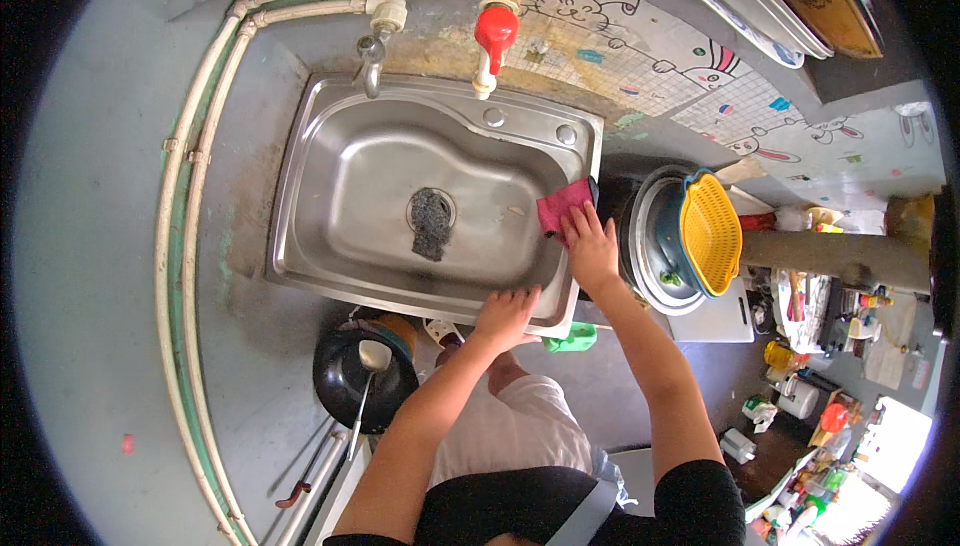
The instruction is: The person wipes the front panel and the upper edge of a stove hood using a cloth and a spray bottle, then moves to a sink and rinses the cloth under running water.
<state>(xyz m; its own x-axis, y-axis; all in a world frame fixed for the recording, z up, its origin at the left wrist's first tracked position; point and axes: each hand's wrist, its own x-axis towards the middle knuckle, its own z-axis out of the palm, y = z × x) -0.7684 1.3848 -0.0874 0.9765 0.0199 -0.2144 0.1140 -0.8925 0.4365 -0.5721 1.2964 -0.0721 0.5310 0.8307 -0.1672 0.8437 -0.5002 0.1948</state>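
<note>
At the right end of a stainless steel sink [480, 295], my right hand [592, 250] presses a pink cloth [564, 205] against the rim and inner wall. The cloth has dark edging. My left hand [508, 319] rests over the sink's front rim, its fingers pointing into the basin and its thumb outside the edge. A dark grey mesh scouring pad [430, 227] lies over the drain [448, 205]. To its right, a small pale scrap [516, 210] sits on the basin floor. No water runs from the metal tap [370, 66].
Behind the sink is a red-handled valve tap [496, 32]. Right of it stand stacked metal basins [641, 261] with a yellow colander [711, 235], near a white cutting board [712, 317]. A black wok [341, 388] with a ladle [375, 356] is at lower left. Below the rim sits a green object [574, 338].
</note>
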